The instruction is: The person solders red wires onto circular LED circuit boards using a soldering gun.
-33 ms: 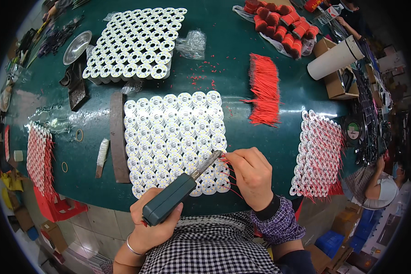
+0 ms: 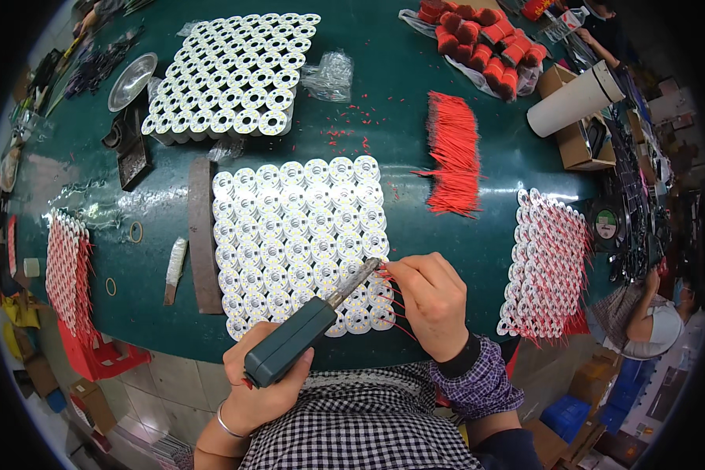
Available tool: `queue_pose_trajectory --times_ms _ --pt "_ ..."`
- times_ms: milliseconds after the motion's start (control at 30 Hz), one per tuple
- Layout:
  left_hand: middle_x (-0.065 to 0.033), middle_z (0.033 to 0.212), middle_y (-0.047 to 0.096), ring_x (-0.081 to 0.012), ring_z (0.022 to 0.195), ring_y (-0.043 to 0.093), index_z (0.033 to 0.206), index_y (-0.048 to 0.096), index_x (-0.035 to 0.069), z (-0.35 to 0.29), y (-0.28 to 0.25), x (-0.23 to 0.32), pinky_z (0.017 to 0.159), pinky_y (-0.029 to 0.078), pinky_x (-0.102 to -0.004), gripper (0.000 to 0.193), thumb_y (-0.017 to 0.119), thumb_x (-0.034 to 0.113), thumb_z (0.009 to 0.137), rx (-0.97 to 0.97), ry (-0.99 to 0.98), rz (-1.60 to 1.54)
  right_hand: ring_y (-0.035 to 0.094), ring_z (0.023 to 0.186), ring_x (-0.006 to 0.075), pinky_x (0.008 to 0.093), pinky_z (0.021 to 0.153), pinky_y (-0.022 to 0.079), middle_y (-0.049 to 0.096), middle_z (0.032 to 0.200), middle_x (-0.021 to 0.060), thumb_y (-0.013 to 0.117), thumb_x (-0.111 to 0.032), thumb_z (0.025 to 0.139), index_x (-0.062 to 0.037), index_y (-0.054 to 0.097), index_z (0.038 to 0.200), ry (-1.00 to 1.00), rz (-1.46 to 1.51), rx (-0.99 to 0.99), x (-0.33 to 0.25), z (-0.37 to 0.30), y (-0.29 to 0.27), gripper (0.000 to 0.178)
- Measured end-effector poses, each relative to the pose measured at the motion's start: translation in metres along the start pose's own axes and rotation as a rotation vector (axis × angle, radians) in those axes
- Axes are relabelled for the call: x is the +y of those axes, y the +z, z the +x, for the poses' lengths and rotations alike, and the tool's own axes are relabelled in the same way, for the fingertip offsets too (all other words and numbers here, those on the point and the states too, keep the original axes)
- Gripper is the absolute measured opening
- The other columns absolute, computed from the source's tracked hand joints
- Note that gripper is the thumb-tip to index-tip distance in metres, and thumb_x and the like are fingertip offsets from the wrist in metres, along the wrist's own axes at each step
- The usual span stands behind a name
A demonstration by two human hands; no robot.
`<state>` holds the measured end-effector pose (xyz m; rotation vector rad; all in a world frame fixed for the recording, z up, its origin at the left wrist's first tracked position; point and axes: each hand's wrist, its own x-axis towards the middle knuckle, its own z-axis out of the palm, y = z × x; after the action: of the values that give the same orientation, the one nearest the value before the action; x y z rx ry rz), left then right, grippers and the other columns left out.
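Nothing moved: iron (image 2: 291, 341) in left hand (image 2: 266, 398), dark object (image 2: 596, 138) in carton (image 2: 573, 150).

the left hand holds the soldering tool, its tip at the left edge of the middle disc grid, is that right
Not quite: the tip is at the right edge of the middle disc grid, as the head view shows. The left hand does hold the soldering tool.
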<state>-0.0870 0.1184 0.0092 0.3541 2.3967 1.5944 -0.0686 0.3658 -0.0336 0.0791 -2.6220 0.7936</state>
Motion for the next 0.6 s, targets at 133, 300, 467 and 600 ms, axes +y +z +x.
queue_pose_trajectory --times_ms 133,300,467,600 --pt "-0.0081 0.08 0.066 -0.0127 0.064 0.062 0.088 0.07 -0.004 -0.001 0.001 -0.002 0.057 0.047 -0.0251 0.016 0.078 -0.002 0.076 0.012 0.001 -0.016 0.061 0.075 0.0227 0.0346 0.065 0.049 0.064 0.087 0.0064 0.072 0.002 0.073 -0.0017 0.071 0.095 -0.001 -0.008 -0.004 -0.001 0.0 0.0 0.023" --pt "-0.0083 0.079 0.065 -0.0143 0.063 0.062 0.09 0.071 -0.004 0.0 -0.002 -0.012 0.056 0.047 -0.0267 0.017 0.079 0.001 0.075 0.0 0.081 0.067 0.061 0.075 0.0226 0.0346 0.065 0.05 0.064 0.087 0.0062 0.072 0.002 0.073 -0.0016 0.071 0.095 -0.004 -0.012 0.005 0.002 0.002 0.003 0.022" --pt "-0.0106 0.082 0.067 -0.0177 0.066 0.065 0.094 0.073 -0.004 -0.006 -0.005 -0.007 0.058 0.05 -0.029 0.022 0.079 0.003 0.074 0.049 -0.079 -0.029 0.061 0.076 0.022 0.0344 0.065 0.049 0.064 0.087 0.0055 0.072 0.001 0.073 -0.0021 0.071 0.094 -0.005 -0.022 0.007 0.001 0.003 0.002 0.021" --pt "-0.0145 0.088 0.07 -0.0209 0.072 0.069 0.098 0.074 -0.004 -0.006 -0.007 -0.009 0.063 0.053 -0.0298 0.026 0.079 0.004 0.074 0.108 -0.01 -0.051 0.06 0.077 0.0219 0.0343 0.066 0.048 0.063 0.087 0.0048 0.07 0.0 0.073 -0.0031 0.071 0.094 -0.016 -0.067 -0.014 -0.003 0.008 -0.006 0.022"
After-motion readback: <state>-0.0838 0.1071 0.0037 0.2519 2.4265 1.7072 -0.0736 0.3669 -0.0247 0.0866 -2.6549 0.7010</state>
